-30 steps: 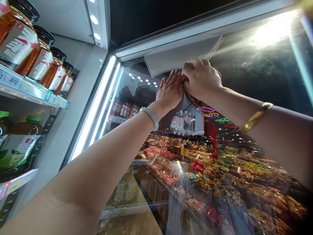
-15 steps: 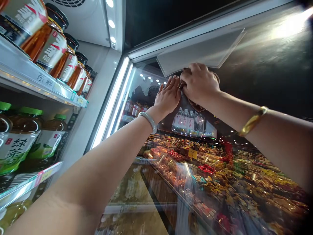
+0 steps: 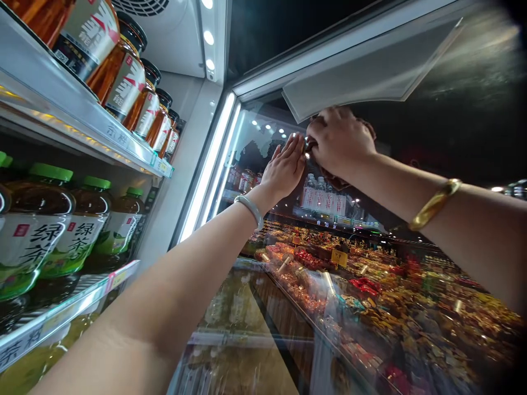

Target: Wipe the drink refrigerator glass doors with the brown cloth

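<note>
My left hand lies flat on the inside of a glass door, its fingers stretched out and pointing up. Close to its fingertips, my right hand is closed over a dark brown cloth pressed against the glass. Edges of the cloth stick out above the knuckles and below the palm. A pale rectangular sheet hangs on the glass just above both hands. Its lower edge nearly meets my right fingers. A pale bangle sits on my left wrist and a gold one on my right.
On the left, a cooler's upper shelf carries amber bottles with black caps. Green-capped tea bottles stand below. A bright light strip runs along the door's side. Through the glass, piles of packaged goods show, mixed with reflections.
The view has shifted left, so the shelves and sheet appear farther right. My right hand with the cloth has stayed close beside my left hand, which remains flat on the glass.
</note>
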Motion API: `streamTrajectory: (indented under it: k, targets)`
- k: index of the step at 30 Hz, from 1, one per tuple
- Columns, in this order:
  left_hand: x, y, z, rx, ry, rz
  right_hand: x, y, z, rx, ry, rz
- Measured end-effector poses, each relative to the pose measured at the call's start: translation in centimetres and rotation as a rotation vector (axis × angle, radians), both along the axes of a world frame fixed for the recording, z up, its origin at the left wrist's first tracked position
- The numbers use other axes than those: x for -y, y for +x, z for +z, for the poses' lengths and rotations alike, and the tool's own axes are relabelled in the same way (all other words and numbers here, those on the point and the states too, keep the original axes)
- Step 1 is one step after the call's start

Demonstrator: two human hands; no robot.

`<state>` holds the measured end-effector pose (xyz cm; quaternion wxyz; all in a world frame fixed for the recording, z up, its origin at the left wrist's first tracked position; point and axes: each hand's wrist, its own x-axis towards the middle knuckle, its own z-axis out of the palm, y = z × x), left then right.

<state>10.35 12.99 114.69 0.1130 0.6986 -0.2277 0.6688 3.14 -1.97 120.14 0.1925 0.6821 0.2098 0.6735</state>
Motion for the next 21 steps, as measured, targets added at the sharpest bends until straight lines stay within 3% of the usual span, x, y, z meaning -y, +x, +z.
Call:
streamTrajectory:
  k: [3, 5, 8, 12, 16, 19, 21]
  targets:
    - [-0.8, 0.2, -0.7, 0.007, 0.013, 0.003, 0.2, 0.3, -2.2, -0.051, -0.14, -0.03]
    - [-1.3, 0.3, -1.2, -0.005, 0.013, -0.003, 1.2, 0.1, -2.4, -0.07, -0.172, -0.058]
    - [-1.9, 0.6, -1.8, -0.033, 0.006, -0.002, 1.6, -0.2, -0.8, -0.028, -0.099, -0.053]
    - [-2.7, 1.1, -2.3, -0.042, 0.001, 0.014, -0.9, 1.0, 1.0, 0.031, -0.023, 0.01]
    - [-3.4, 1.6, -3.2, -0.032, -0.017, 0.043, -3.1, 2.7, -1.2, -0.036, -0.119, 0.069]
    - [-4.1, 1.8, -3.8, -0.021, -0.012, 0.044, -2.5, 2.6, -3.3, -0.115, -0.217, 0.062]
    - [-4.5, 1.9, -4.2, -0.026, -0.009, 0.03, -1.8, 2.0, -3.4, -0.131, -0.239, 0.017]
